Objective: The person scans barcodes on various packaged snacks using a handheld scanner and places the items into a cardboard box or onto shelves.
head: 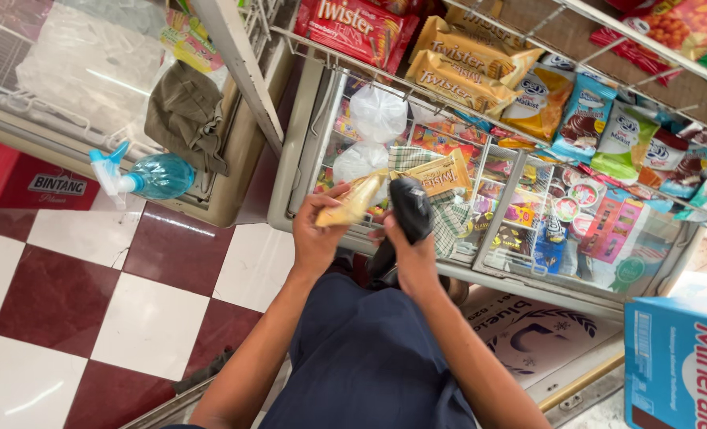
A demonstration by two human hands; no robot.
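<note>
The left hand pinches a yellow snack pack by its lower end, lifted clear of the glass-topped freezer so its face turns toward the black handheld scanner. The right hand is wrapped closed around the scanner's grip, whose head points up and slightly left at the pack. The pack's long axis runs from lower left to upper right; its printed side is probably angled away, though blur makes that uncertain.

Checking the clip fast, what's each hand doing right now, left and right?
Left hand: closed on a yellow snack packet.
Right hand: closed around a black handheld device, possibly a scanner.
</note>
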